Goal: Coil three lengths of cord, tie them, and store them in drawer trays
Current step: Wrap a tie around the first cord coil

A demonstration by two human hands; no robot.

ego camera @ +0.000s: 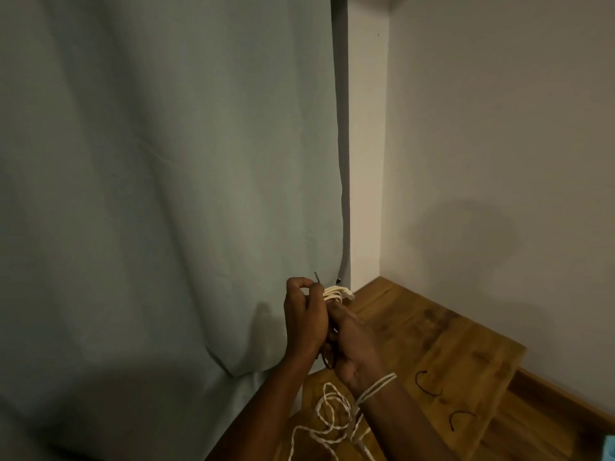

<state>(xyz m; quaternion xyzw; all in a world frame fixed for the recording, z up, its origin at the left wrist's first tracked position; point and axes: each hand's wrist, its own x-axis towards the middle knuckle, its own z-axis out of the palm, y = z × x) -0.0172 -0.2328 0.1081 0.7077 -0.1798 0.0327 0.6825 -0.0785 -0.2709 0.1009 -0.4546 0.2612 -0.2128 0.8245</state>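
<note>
Cream cord coil (336, 293) is clamped between left hand (304, 319) and right hand (354, 347); dark tie (317, 279) pinched above left grip. Tie should be cinched tight, loops kept bunched.

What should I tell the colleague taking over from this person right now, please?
Left hand pinches a dark tie against the white cord coil. Right hand grips the coil from below.
Loose cord trails over the right wrist onto the wooden surface, where two more dark ties lie.
Done: first coil wound.
Left: tie it, coil the others, store all. No drawer in view.
</note>
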